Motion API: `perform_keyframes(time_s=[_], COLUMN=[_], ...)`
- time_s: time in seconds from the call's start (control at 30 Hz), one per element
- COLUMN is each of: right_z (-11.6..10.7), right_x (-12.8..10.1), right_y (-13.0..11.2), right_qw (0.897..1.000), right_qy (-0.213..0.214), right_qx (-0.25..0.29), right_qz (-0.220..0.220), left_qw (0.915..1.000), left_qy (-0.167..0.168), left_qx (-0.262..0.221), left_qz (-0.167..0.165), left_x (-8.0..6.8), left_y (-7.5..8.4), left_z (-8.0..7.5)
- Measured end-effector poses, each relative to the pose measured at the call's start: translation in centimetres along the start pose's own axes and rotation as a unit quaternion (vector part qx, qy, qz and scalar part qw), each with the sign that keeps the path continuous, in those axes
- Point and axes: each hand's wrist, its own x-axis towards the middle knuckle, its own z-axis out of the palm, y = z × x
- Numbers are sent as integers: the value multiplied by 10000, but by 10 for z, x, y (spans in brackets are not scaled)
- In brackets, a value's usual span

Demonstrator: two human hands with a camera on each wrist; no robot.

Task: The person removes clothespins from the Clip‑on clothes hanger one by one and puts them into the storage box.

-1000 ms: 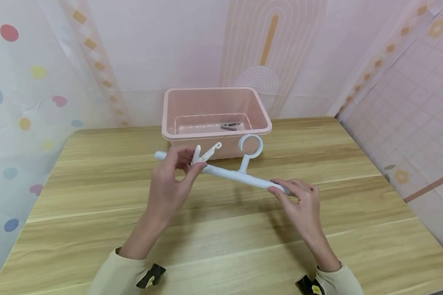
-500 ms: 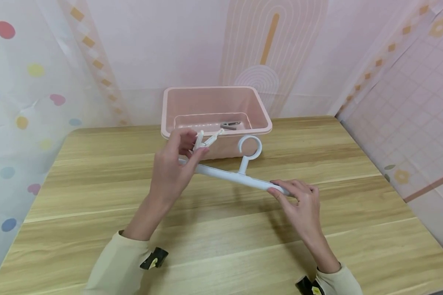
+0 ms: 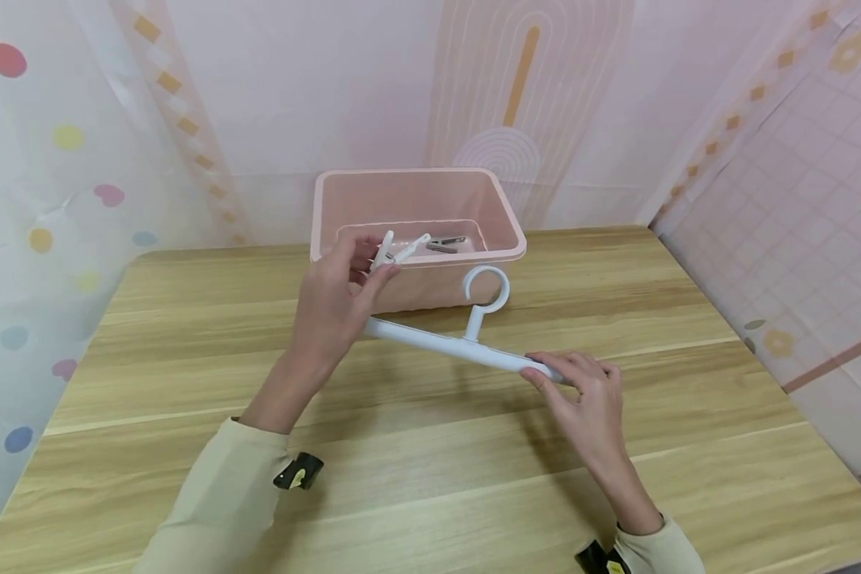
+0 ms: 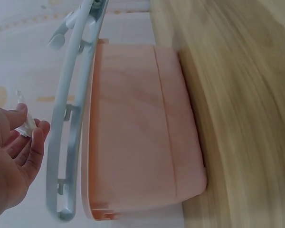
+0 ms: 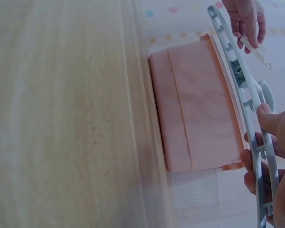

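Observation:
My left hand [image 3: 330, 303] pinches a white clothespin [image 3: 410, 248] between thumb and fingers, with the clothespin's two arms spread in a V and pointing up. It is raised in front of the pink bin, above the hanger's left part. A pale blue plastic hanger [image 3: 438, 343] with a round hook is held in the air, tilted. My right hand [image 3: 584, 399] grips its right end, thumb on the near side. The left wrist view shows a gap between my left hand [image 4: 12, 156] and the hanger [image 4: 61, 114]. In the head view that hand hides the hanger's left end.
A pink plastic bin [image 3: 430, 295] stands at the back of the wooden table [image 3: 430, 478], against a patterned backdrop. Inside it lies a grey clothespin [image 3: 443, 245], possibly more than one. The hanger's hook is just in front of the bin's wall.
My left hand has risen off the hanger with the white clothespin, moving away toward the bin. The right hand and the hanger have hardly moved.

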Motion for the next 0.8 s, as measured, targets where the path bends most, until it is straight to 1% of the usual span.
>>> perform_keyframes(time_s=[0.17,0.27,0.5,0.6,0.73,0.8], right_z=[0,1,1,1,2,2], right_x=[-1,0,1,1,2,3], right_y=[-1,0,0,1,1,1], right_qw=[10000,9999,9999,9999,9997,9997], right_qy=[14,14,53,72,91,94], right_qx=[-12,-21,-55,-65,-107,-125], right_qz=[-56,-100,-102,-143,-185,-194], left_qw=[9999,9996,9980,9964,9938,9924], left_qy=[3,-7,-174,-232,-287,-350], left_qx=[100,270,615,820,1057,1153], left_qz=[-21,-1,-5,45,215,249], left_x=[6,11,25,30,37,40], left_y=[-4,-8,-13,-14,-17,-19], left_z=[-3,-4,0,2,4,5])
